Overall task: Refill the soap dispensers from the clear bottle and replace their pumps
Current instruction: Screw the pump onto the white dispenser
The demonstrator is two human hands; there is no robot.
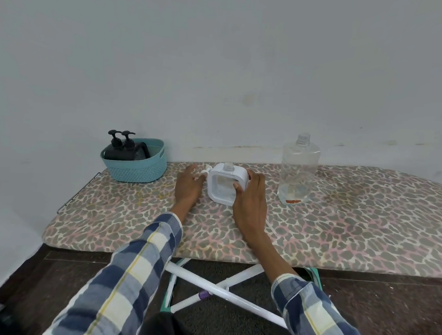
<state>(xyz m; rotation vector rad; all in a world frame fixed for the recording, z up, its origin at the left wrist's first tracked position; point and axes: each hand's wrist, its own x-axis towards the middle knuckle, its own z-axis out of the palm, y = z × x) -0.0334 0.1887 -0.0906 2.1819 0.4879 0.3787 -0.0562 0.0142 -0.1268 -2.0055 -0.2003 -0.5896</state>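
A white square soap dispenser (222, 184) with an open neck and no pump stands on the ironing board (340, 226). My right hand (250, 197) grips its right side, thumb across the front. My left hand (189, 184) lies just left of it, fingers reaching to a white pump (206, 169) that lies on the board; whether they grasp it I cannot tell. The clear bottle (298, 169), uncapped and nearly empty, stands to the right. Two black dispensers (123, 145) with pumps on sit in a teal basket (137, 167).
The board has a leopard-print cover and stands against a grey wall. The basket sits at its far left corner, by a metal wire rest (77, 196). White crossed legs (222, 289) show below the near edge, over a dark floor.
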